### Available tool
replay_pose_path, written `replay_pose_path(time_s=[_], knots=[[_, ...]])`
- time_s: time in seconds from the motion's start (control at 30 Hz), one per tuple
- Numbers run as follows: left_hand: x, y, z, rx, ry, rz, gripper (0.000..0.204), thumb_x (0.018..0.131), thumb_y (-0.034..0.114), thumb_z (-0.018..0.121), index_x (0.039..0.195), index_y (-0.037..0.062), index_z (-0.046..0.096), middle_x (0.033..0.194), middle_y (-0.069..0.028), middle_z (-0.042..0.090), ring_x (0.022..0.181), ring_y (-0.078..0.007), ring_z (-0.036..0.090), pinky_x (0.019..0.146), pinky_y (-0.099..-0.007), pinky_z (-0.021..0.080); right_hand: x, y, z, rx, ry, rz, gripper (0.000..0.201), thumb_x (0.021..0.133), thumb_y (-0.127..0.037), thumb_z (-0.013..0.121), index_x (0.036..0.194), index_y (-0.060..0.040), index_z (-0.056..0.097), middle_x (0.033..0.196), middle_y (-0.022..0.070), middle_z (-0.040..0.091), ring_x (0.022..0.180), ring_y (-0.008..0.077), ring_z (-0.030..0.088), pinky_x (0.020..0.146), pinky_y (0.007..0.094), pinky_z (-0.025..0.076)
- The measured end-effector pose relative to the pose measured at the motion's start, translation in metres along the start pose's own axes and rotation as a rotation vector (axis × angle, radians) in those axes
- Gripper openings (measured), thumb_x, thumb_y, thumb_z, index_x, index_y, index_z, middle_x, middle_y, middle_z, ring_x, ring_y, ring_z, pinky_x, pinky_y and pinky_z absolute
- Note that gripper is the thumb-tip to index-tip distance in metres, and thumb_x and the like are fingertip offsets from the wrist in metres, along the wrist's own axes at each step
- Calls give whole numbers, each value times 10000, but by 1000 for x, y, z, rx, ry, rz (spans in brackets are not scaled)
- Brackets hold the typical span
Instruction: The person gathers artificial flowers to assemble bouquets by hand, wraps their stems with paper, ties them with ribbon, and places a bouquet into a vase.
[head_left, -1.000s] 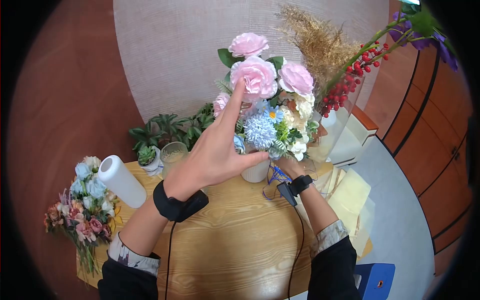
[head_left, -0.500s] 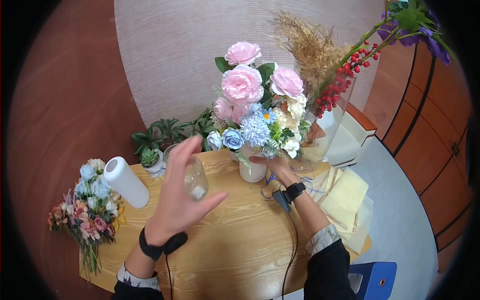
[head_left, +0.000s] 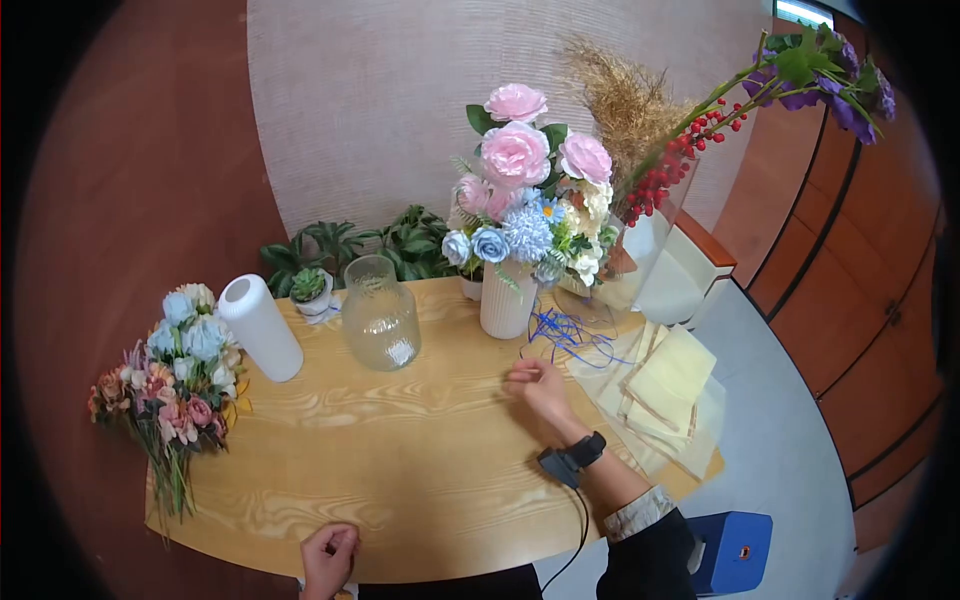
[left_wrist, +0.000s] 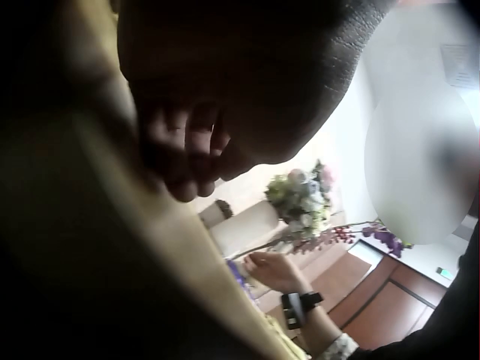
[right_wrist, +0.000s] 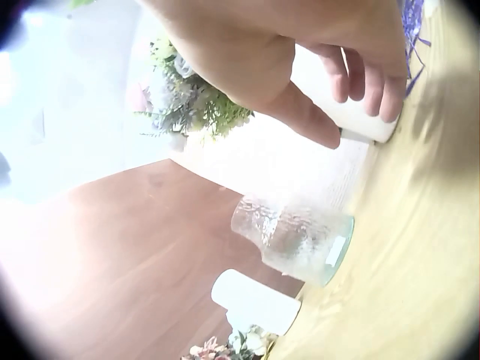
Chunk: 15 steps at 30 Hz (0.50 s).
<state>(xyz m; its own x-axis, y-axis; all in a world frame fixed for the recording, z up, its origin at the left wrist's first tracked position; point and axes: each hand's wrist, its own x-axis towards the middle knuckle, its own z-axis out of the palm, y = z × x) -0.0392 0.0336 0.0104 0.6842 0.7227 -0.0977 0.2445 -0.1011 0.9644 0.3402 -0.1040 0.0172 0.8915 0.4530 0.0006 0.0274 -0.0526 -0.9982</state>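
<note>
A ribbed white vase (head_left: 508, 300) at the table's back holds a bouquet of pink, blue and cream flowers (head_left: 515, 155). In front of it my right hand (head_left: 545, 395) hovers over the wood, fingers loosely bent and holding nothing; the right wrist view shows that hand (right_wrist: 300, 60) with thumb and fingers apart, beside the vase. My left hand (head_left: 330, 558) is at the table's front edge, its fingers loosely curled with nothing in them. In the left wrist view the left hand (left_wrist: 195, 135) is dark, with its fingers bent.
A clear glass vase (head_left: 380, 325), a plain white vase (head_left: 262, 330) and potted plants (head_left: 310, 287) stand left of the bouquet. Loose flowers (head_left: 180, 375) lie far left. Blue raffia (head_left: 570, 333) and cream sheets (head_left: 670, 380) are at right, near a tall vase with berries (head_left: 655, 185).
My left hand has dropped from beside the flowers to the table's front edge. My right hand has left the vase and moved back toward me. The bouquet stands in its vase untouched.
</note>
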Motion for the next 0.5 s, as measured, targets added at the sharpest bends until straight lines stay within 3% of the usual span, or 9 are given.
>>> replay_pose_path(time_s=[0.07, 0.1, 0.13, 0.2, 0.23, 0.37, 0.43, 0.5], knots=[[-6, -21, -2, 112, 198, 206, 134, 852, 86, 561, 771, -16, 593, 573, 22, 515, 521, -47, 479, 495, -181, 383, -24, 2, 14, 123, -95, 77, 343, 639, -23, 699, 943, 38, 554, 782, 60, 594, 714, 134, 565, 647, 261, 468], [-6, -5, 5, -23, 259, 120, 157, 834, 83, 585, 705, -6, 601, 522, 27, 499, 482, -23, 443, 448, -176, 327, -36, -2, 22, 69, -197, 145, 270, 657, -10, 688, 896, 29, 570, 734, 46, 591, 672, 117, 557, 611, 245, 458], [-6, -6, 3, -36, 258, 110, 157, 834, 83, 585, 705, -6, 601, 522, 27, 499, 482, -23, 443, 448, -176, 327, -45, -4, 29, 13, -299, 211, 197, 676, 4, 677, 850, 20, 586, 686, 32, 587, 630, 99, 550, 576, 229, 449], [-1, -14, -3, -9, 193, 88, 207, 829, 98, 596, 652, -9, 584, 517, 3, 497, 467, -39, 442, 440, -198, 329, -53, 3, 42, 30, -333, 216, 157, 680, -5, 683, 809, 10, 595, 660, 29, 584, 595, 92, 540, 541, 220, 436], [0, -18, -5, 156, 206, 223, 254, 833, 108, 589, 612, -15, 564, 512, -22, 493, 471, -53, 444, 440, -217, 331, -54, 6, 48, 62, -368, 214, 120, 684, -14, 689, 767, 0, 603, 635, 26, 581, 561, 86, 531, 506, 212, 423], [-6, -16, -6, 225, 161, 307, 230, 836, 106, 578, 645, -21, 566, 507, -37, 478, 473, -67, 432, 439, -235, 324, -53, 3, 60, -31, -302, 209, 114, 695, -34, 705, 759, -20, 611, 637, 13, 573, 533, 72, 510, 484, 193, 400], [-7, -23, -3, 170, 287, 374, 178, 844, 101, 563, 708, -12, 579, 506, -26, 467, 474, -68, 404, 440, -241, 312, -54, 0, 64, -34, -228, 230, 109, 703, -46, 700, 722, -29, 594, 605, 4, 557, 464, 63, 465, 416, 193, 353], [-10, -18, -2, 101, 345, 329, 152, 847, 96, 560, 739, -9, 581, 507, -10, 456, 468, -60, 387, 434, -236, 296, -58, -6, 68, -48, -193, 226, 101, 696, -28, 685, 707, -29, 584, 591, 11, 551, 443, 67, 452, 394, 197, 341]])
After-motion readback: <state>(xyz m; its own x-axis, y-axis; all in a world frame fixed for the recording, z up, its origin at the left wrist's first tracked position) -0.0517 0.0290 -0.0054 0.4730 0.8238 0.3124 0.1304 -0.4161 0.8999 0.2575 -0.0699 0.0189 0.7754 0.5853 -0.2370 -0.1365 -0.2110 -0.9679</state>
